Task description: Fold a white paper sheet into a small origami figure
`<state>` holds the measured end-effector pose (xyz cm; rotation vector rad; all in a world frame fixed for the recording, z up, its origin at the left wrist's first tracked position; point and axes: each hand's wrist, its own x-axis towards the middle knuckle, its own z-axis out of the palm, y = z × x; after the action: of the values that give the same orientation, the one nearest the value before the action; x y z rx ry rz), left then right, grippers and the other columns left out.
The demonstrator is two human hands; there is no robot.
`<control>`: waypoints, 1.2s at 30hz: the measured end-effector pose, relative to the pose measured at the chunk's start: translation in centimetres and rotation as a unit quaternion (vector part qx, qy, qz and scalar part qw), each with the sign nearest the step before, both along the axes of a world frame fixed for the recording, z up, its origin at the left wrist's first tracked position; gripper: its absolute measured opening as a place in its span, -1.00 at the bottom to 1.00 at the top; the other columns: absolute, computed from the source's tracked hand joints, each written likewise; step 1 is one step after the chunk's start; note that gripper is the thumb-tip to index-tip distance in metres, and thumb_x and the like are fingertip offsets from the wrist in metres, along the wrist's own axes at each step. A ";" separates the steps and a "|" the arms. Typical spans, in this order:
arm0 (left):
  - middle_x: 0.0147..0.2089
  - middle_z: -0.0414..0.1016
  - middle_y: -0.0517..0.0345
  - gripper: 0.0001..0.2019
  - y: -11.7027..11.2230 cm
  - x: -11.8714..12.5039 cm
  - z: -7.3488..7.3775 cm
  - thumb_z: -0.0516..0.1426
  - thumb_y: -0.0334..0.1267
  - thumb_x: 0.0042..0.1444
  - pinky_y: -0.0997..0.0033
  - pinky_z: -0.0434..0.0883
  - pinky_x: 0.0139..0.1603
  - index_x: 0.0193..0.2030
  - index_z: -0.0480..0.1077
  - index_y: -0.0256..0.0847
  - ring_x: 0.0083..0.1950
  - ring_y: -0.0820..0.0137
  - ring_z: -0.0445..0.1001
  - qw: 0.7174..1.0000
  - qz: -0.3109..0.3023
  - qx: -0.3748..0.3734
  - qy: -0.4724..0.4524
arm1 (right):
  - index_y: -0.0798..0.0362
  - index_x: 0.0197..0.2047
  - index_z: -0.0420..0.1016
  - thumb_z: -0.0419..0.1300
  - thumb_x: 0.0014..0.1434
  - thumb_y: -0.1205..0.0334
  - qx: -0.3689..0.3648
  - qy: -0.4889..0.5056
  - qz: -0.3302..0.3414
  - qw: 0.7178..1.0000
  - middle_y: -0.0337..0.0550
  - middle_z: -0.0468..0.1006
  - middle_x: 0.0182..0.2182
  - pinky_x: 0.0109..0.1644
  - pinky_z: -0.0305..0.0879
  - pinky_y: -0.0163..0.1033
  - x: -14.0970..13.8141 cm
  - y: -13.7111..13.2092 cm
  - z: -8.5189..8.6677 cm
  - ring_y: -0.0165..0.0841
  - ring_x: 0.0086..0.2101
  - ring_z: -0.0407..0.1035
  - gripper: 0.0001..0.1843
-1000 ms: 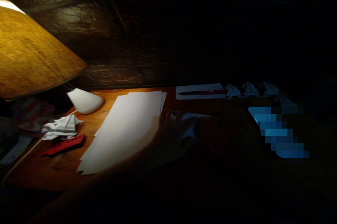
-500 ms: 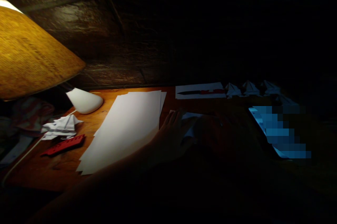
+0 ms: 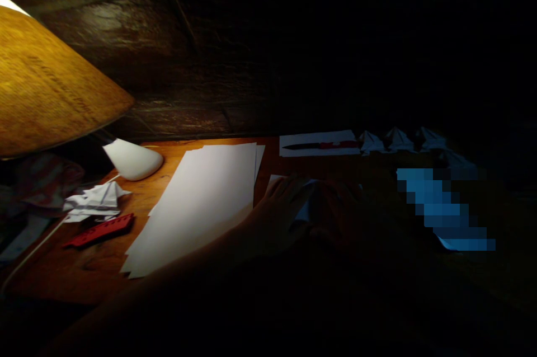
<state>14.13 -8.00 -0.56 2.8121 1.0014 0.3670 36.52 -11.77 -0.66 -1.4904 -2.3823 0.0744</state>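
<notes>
My left hand (image 3: 282,206) lies on a sheet of paper (image 3: 305,208), its fingers stretched out and spread toward the back of the table. On the right part of the same sheet rests my right hand (image 3: 344,214), deep in shadow. Its fingers also look stretched out flat. Both hands cover most of the sheet, so its folds cannot be made out. To the left of my left hand, partly under my forearm, is a stack of white paper (image 3: 210,189). Beyond the hands, a knife (image 3: 335,145) with a red handle and dark blade lies on a paper strip (image 3: 314,137).
Several folded paper shapes (image 3: 397,140) line the back right. A lit, pixelated screen (image 3: 440,206) lies right. At left are a yellow lampshade (image 3: 54,83), white lamp base (image 3: 136,160), cord (image 3: 33,256), folded paper (image 3: 98,201) and a red slotted object (image 3: 100,230). A dark wall stands behind.
My right hand has moved slightly left and settled on the sheet, its fingers now pointing away from me. My left hand has shifted a little, fingers more spread. The camera view has barely moved.
</notes>
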 end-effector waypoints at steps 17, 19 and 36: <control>0.56 0.03 -0.17 -0.19 0.0 0.1 0.3 0.19 -0.18 0.25 -0.10 0.08 0.55 0.54 -0.09 -0.25 0.54 0.02 0.04 1.000 -0.011 -0.012 0.004 | 0.26 0.44 0.21 0.13 0.34 -0.21 -0.017 0.012 0.046 0.999 0.23 0.31 0.39 0.34 0.29 0.21 0.2 0.4 1.2 0.05 0.31 0.24 -0.16; 0.56 0.05 -0.19 -0.20 0.0 0.1 0.3 0.20 -0.19 0.23 -0.09 0.09 0.54 0.53 -0.05 -0.26 0.54 0.01 0.05 1.000 -0.010 -0.010 0.005 | 0.27 0.43 0.21 0.15 0.32 -0.22 -0.019 0.009 0.043 0.999 0.24 0.31 0.39 0.33 0.29 0.22 0.2 0.5 1.2 0.07 0.31 0.24 -0.14; 0.44 0.25 -0.14 -0.37 0.3 -0.3 1.6 0.22 -0.29 0.17 -0.15 0.36 0.34 0.39 0.22 -0.17 0.42 -0.03 0.26 0.999 0.041 -0.008 -0.004 | 0.04 0.32 0.39 0.13 0.31 -0.30 -0.006 0.001 -0.027 1.000 0.16 0.46 0.25 0.07 0.43 0.16 0.0 0.1 1.8 0.09 0.11 0.42 -0.27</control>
<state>13.82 -7.71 1.06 2.7601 1.1161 0.3774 36.57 -11.66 1.17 -1.5577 -2.3435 0.0764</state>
